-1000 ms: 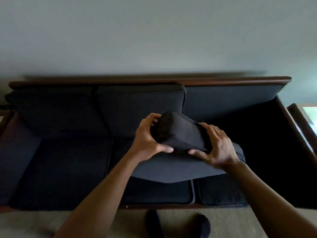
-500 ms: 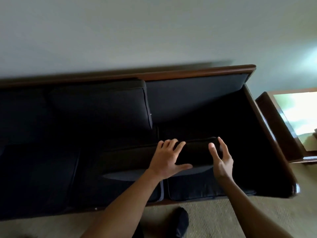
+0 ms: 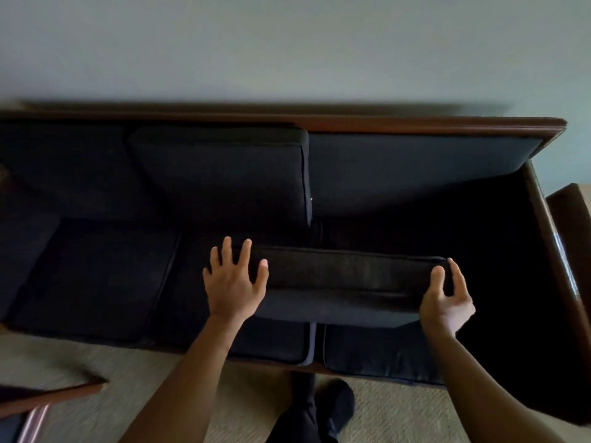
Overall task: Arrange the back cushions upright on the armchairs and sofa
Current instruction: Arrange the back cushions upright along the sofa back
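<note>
Your left hand (image 3: 235, 282) lies flat with the fingers spread wide, palm down on the left end of the loose back cushion (image 3: 345, 282); it presses there and grips nothing. Your right hand (image 3: 446, 297) is half open and cupped around the right end of the same cushion, thumb on the near face and fingers curled toward the far side, so it has a loose hold on that corner.

The cushion lies long side across the sofa (image 3: 415, 174), resting over the two right-hand seat cushions and tipped so you see its dark top edge and the paler face below. It is well short of the sofa's back, with a dark gap of seat between them.

Farther back, to the left, one back cushion (image 3: 224, 174) already stands upright against the wooden rail (image 3: 431, 124), and another dark one sits left of it, hard to make out in the shade. The right section of the backrest is bare padding. The seat cushion (image 3: 92, 273) on the left is uncovered.

Your feet in dark socks (image 3: 332, 401) stand on the beige carpet (image 3: 383, 410) just near the sofa's front edge. A wooden side table (image 3: 572, 206) sits right of the sofa arm, and a bit of wooden furniture (image 3: 48, 394) pokes in at the near left
</note>
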